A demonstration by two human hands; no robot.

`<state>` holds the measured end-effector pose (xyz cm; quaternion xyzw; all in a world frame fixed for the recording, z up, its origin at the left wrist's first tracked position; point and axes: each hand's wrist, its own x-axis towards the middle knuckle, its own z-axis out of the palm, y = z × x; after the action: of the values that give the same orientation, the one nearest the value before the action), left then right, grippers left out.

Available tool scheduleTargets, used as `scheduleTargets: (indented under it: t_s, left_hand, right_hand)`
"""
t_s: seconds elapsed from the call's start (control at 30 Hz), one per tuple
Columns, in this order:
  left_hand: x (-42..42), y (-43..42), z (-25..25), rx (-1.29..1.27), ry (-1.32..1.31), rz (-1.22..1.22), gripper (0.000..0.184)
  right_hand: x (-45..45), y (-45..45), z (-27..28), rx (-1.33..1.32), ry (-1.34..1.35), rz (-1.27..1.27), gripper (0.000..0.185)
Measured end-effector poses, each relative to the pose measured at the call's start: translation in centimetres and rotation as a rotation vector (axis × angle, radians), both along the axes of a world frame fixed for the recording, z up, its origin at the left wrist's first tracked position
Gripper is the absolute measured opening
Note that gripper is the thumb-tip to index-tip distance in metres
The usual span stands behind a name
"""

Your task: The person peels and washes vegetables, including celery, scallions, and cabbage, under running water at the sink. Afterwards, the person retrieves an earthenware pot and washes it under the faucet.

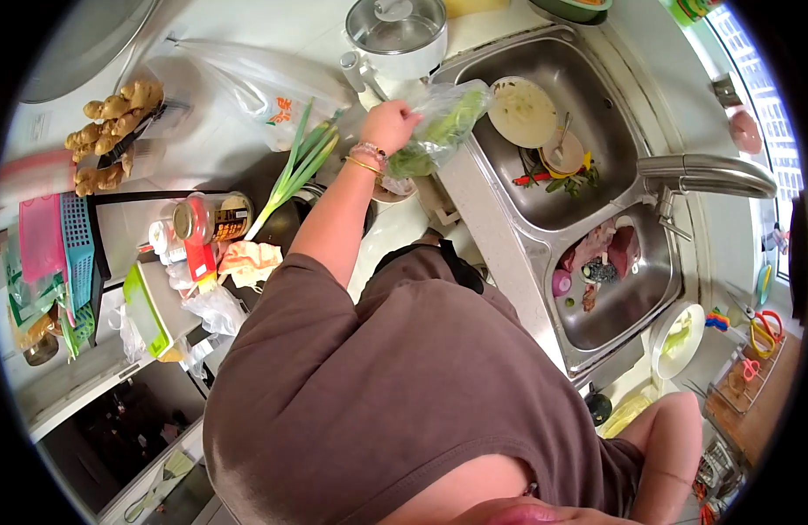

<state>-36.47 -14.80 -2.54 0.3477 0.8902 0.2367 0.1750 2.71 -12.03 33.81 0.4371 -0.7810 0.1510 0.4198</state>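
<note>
My left hand [391,127], with bracelets at its wrist, is closed on the top of a clear plastic bag [449,118] of green leafy vegetables. The bag hangs beside the sink's near edge, with its lower part by the counter rim. A white lidded electric pot [395,39] stands just beyond this hand. Only the bent right arm [671,446] shows at the lower right; my right hand lies outside the picture.
The double sink [500,188] holds a pale bowl [522,112], a smaller bowl, peppers and, in its second basin, raw meat [610,245]. A faucet [710,175] reaches over it. Green onions [303,166], jars [211,219] and ginger [115,127] are at left. Scissors [763,332] hang at right.
</note>
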Motion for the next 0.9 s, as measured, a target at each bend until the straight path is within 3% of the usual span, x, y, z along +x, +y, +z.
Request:
scheduleTargets:
  t_s: [0.13,0.2,0.23,0.33,0.37,0.4,0.47,0.53,0.6,0.7,0.73,0.77,0.8,0.87,0.9]
  left_hand:
    - [-0.3,1.3,1.1,0.245,-0.157,-0.131,0.031]
    - [0.5,1.9,2.6,0.216,-0.203,-0.161,0.031]
    - [1.2,2.2,3.3,0.207,-0.222,-0.169,0.031]
    - [4.0,1.7,4.3,0.300,-0.138,-0.408,0.024]
    - [5.3,1.4,4.8,0.247,-0.170,-0.414,0.021]
    - [6.8,0.7,4.0,0.327,0.003,-0.447,0.019]
    - [9.6,-0.2,4.4,0.226,0.008,-0.469,0.014]
    - [11.5,-1.2,3.6,0.236,-0.048,-0.539,0.022]
    - [12.7,-1.8,2.3,0.249,-0.363,-0.533,0.025]
    - [11.8,-1.6,-1.3,0.554,-0.398,-0.568,0.025]
    - [11.5,-1.9,-1.8,0.290,-0.929,-0.153,0.022]
    - [10.9,-2.2,-2.4,0.309,-0.955,-0.034,0.022]
    - [10.2,-2.4,-2.0,0.323,-0.980,0.087,0.022]
    - [8.1,-2.7,-1.8,0.001,-0.806,-0.128,0.026]
    - [7.6,-2.6,-1.4,-0.156,-0.707,-0.231,0.029]
  right_hand:
    - [1.7,3.8,-2.1,-0.264,0.022,-0.139,0.036]
    - [1.0,6.9,-6.8,-0.695,-0.078,-0.289,0.035]
    - [-0.3,8.3,-10.1,-0.988,-0.172,-0.359,0.034]
    - [-10.1,10.6,-20.7,-1.756,-0.919,-0.553,0.031]
    - [-13.3,10.4,-24.4,-1.729,-1.153,-0.690,0.039]
    - [-14.7,10.7,-30.5,-1.876,-1.384,-0.658,0.053]
    - [-17.3,9.1,-35.7,-1.964,-1.588,-0.703,0.089]
    - [-18.9,8.8,-37.7,-1.746,-1.563,-0.909,0.091]
    - [-19.0,8.8,-39.4,-1.414,-1.463,-0.975,0.088]
    - [-17.8,9.8,-40.7,-1.366,-1.388,-1.040,0.048]
    - [-17.6,10.1,-40.6,-1.350,-1.358,-1.058,0.036]
    - [-17.4,9.9,-40.6,-1.562,-1.314,-1.054,0.023]
    - [-17.0,10.0,-40.4,-1.739,-1.324,-0.970,0.023]
    - [-15.8,10.3,-40.1,-2.092,-1.322,-0.774,0.023]
    - [-15.7,10.0,-40.0,-2.103,-1.349,-0.758,0.026]
